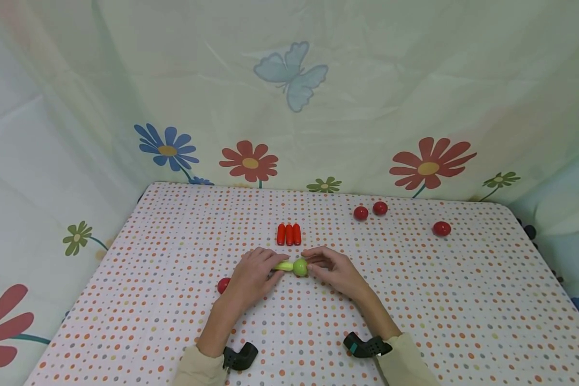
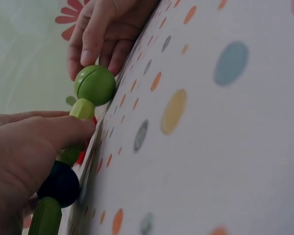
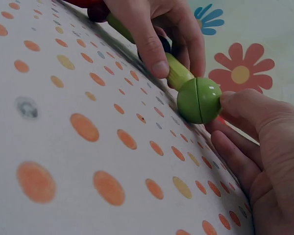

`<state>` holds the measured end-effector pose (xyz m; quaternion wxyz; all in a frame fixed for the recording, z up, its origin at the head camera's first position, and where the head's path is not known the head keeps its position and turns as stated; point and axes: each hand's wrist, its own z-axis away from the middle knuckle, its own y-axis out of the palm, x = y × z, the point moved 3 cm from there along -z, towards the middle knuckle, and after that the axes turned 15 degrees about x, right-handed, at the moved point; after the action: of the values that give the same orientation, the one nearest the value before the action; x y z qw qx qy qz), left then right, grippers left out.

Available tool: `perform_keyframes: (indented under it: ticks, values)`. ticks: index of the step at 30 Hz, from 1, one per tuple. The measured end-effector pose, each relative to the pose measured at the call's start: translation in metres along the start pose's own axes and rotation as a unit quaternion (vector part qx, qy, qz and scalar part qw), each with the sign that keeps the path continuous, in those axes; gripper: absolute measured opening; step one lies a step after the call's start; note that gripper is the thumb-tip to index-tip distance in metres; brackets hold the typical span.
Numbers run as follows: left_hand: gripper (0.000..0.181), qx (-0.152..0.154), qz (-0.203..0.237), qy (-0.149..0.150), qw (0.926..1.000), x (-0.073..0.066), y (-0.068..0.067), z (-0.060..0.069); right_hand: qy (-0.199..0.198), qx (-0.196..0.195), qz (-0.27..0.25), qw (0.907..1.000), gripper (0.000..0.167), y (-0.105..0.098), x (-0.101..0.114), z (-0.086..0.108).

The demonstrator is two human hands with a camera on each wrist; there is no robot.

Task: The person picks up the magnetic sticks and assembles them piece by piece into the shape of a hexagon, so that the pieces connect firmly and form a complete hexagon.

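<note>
My left hand (image 1: 254, 274) grips a light green rod (image 1: 284, 266) of a toy chain low over the table. The rod's end meets a green ball (image 1: 300, 267) with a seam round it. My right hand (image 1: 335, 271) pinches that ball from the right with thumb and fingertips. Behind the left fingers, a dark blue ball (image 2: 61, 185) joins the rod to a second green rod (image 2: 45, 215). That rod leads to a dark red ball (image 3: 98, 11), partly cut off in the right wrist view. The left hand hides much of the chain in the head view.
Three red rods (image 1: 289, 235) lie side by side just beyond the hands. Two red balls (image 1: 361, 213) sit together at the back right, and another red ball (image 1: 442, 229) is farther right. A dotted cloth covers the table (image 1: 173, 321); a flowered curtain (image 1: 347, 145) hangs behind.
</note>
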<state>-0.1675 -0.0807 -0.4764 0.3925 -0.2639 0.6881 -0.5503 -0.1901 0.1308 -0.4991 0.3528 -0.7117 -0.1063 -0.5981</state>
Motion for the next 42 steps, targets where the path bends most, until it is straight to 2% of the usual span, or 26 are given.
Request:
perform_keyframes:
  ticks: [6,11,15,19,24,27,29,35,40,42]
  values:
    - [0.031,0.006,-0.005,0.004,1.0,-0.002,0.003,-0.002,-0.007,-0.002,-0.002,1.0,0.029,-0.001,0.0,0.0]
    - [0.028,0.017,0.01,-0.021,0.9996,-0.002,0.004,-0.001,-0.003,-0.026,0.03,0.9992,0.028,-0.002,-0.001,-0.004]
    - [0.027,0.022,0.023,-0.05,0.9983,0.001,0.004,-0.001,-0.022,-0.061,0.086,0.9942,0.029,-0.002,-0.001,-0.008]
    - [0.026,0.015,0.033,-0.065,0.9972,0.003,0.003,-0.001,-0.04,-0.089,0.168,0.9809,0.034,0.002,0.001,-0.018]
    - [0.028,0.003,0.024,-0.064,0.9977,0.004,0.002,-0.001,-0.051,-0.094,0.276,0.9552,0.038,0.011,0.006,-0.036]
    - [0.03,-0.006,0.016,-0.058,0.9982,0.004,0.002,-0.001,-0.041,-0.094,0.313,0.9442,0.037,0.014,0.008,-0.042]
    - [0.03,-0.011,0.015,-0.055,0.9983,0.004,0.002,-0.001,-0.025,-0.094,0.316,0.9439,0.037,0.015,0.007,-0.043]
    - [0.029,-0.008,0.027,-0.059,0.9978,0.005,0.001,0.0,0.021,-0.11,0.271,0.9561,0.037,0.013,0.007,-0.043]
    - [0.033,0.007,0.033,-0.065,0.9973,0.004,0.001,0.0,0.039,-0.126,0.266,0.9549,0.035,0.012,0.008,-0.043]
    - [0.037,0.009,0.03,-0.064,0.9974,0.004,0.001,0.0,0.059,-0.144,0.262,0.9524,0.033,0.011,0.008,-0.042]
